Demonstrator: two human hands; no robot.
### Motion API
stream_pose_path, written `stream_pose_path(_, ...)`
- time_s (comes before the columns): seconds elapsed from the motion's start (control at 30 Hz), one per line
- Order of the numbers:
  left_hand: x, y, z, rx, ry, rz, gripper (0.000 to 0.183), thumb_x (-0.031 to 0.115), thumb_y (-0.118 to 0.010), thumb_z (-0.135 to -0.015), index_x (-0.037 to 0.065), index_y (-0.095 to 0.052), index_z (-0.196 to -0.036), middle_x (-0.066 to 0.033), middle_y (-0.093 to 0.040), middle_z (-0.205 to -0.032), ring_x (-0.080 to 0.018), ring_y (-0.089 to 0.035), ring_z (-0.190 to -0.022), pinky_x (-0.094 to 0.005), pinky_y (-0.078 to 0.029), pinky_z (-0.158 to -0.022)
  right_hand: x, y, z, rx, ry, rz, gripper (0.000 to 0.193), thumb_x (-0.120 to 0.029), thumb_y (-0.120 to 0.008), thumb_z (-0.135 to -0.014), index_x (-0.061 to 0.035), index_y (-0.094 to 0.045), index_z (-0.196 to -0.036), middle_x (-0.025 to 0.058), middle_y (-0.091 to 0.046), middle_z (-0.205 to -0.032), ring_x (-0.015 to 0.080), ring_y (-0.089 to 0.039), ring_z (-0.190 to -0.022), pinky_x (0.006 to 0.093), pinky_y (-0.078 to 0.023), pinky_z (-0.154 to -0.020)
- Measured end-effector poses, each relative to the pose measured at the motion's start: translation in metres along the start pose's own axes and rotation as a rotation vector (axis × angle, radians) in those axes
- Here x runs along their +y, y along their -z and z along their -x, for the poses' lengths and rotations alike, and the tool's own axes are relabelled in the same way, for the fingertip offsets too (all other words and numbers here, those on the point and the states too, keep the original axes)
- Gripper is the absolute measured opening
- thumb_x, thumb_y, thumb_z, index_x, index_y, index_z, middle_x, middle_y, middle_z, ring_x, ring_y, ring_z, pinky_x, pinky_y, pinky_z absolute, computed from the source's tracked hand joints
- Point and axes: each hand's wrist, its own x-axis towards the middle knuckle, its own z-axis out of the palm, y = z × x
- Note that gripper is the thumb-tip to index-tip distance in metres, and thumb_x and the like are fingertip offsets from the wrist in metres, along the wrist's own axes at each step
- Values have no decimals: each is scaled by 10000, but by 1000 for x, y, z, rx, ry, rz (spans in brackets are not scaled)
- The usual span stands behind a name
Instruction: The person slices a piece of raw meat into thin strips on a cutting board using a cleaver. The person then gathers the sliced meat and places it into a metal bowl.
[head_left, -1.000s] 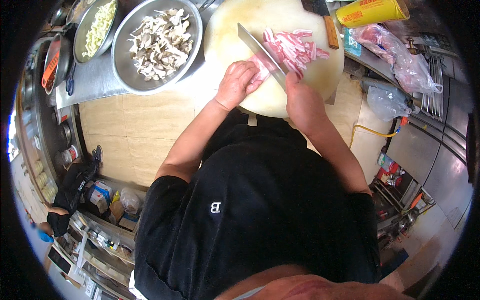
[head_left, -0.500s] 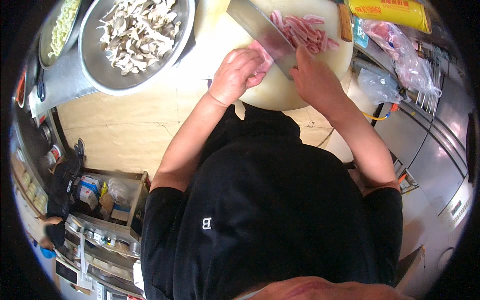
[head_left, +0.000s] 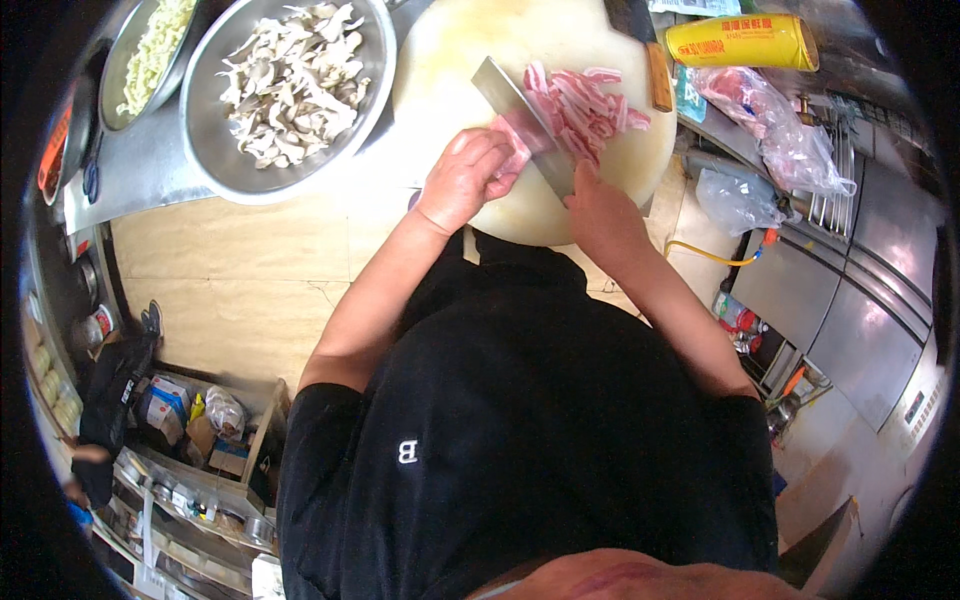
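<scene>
A pink slab of raw meat [head_left: 516,150] lies on the round pale cutting board [head_left: 445,65]. My left hand [head_left: 463,178] presses on it with curled fingers, hiding part of it. In my right hand [head_left: 603,218] is a cleaver [head_left: 524,118], gripped at its handle, which the fingers cover. Its broad blade stands tilted against the slab's right side, close to my left fingertips. Just right of the blade, a loose pile of cut meat strips [head_left: 585,100], pink with white fat, spreads over the board.
Left of the board stands a steel bowl [head_left: 203,155] of sliced mushrooms [head_left: 295,85]. Beyond it is a bowl of pale green shreds [head_left: 157,52]. At right are a wooden handle [head_left: 659,76], a yellow roll [head_left: 742,42], bagged meat [head_left: 775,125] and a clear bag [head_left: 738,200]. Another person [head_left: 112,385] is far left.
The whole view has shifted a little, with the board now lower in it. The cleaver has come slightly nearer to me along the slab. Both hands keep their holds.
</scene>
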Motion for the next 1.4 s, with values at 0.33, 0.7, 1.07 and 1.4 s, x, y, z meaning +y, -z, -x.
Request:
stream_pose_path(0.33,-2,-3,4,-15,-59,-50,407,48,-787,-598,66,-648,-979,-71,-644,-1041,-287,-600,-986,-378,-505,-879,0,-24,-27,236,156,-119,140,-71,-458,-896,-5,-464,-1019,275,-648,-859,469,-647,-831,572,-496,-727)
stream_pose_path(0.7,0,-3,15,45,-94,-207,363,177,-782,-697,89,-669,-1030,-72,-622,-1108,-293,-566,-1041,-411,-452,-936,18,0,8,176,17,-57,183,-147,-549,-915,-39,-454,-1029,246,-648,-902,472,-632,-838,577,-482,-714)
stream_pose_path(1.07,0,-2,11,27,-44,-119,402,125,-792,-636,79,-664,-1015,-56,-644,-1060,-272,-594,-983,-383,-472,-892,11,9,11,-9,27,20,284,-178,-595,-907,-24,-420,-1070,270,-641,-780,471,-635,-770,593,-474,-668)
stream_pose_path(1.4,-7,-7,13,-17,33,-8,405,87,-819,-594,82,-684,-975,-35,-645,-1082,-262,-587,-958,-366,-475,-855,-2,-7,-28,10,49,-32,242,-125,-581,-894,7,-434,-1034,287,-633,-800,485,-625,-796,578,-472,-694)
